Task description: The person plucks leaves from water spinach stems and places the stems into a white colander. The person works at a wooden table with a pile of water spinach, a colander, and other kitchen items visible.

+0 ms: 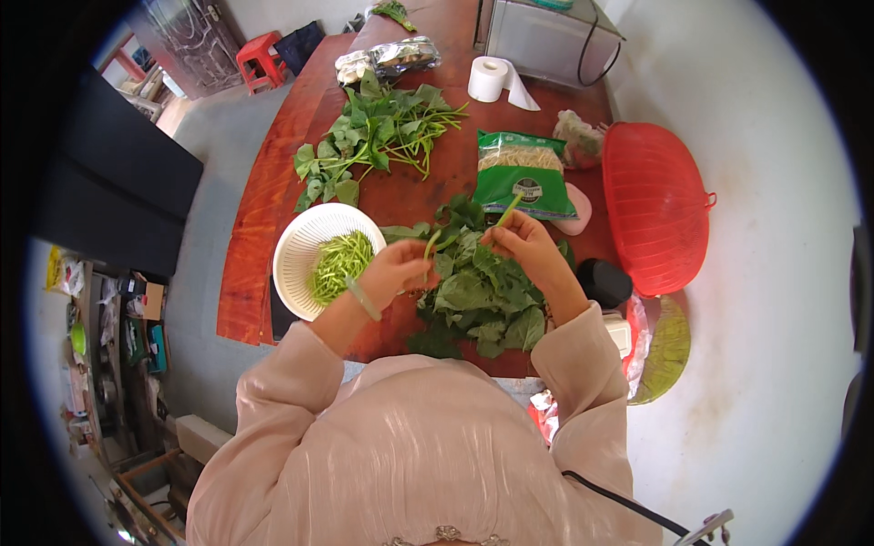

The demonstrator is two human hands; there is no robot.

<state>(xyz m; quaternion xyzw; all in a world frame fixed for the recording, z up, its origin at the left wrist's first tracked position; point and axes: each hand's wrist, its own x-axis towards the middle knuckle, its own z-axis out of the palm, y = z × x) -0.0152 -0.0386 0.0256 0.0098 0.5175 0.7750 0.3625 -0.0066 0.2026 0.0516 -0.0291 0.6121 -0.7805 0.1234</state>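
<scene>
My left hand (403,268), with a pale bangle on the wrist, pinches a green stem piece (431,244) just right of a white plastic colander (290,256). Cut green stems (341,265) lie in the colander. In the fingers of my right hand (519,239) is another short green stem (510,209), pointing up and away. Beneath and between both hands spreads a pile of loose green leaves (478,293) at the table's near edge. Farther back on the red wooden table (256,273) lies a bunch of leafy stems (389,130).
A green packet of noodle-like food (522,174) lies beyond my right hand, near a red mesh food cover (655,205). A black container (603,282) stands by my right forearm. Farther back are a toilet paper roll (487,79) and wrapped packs (406,56).
</scene>
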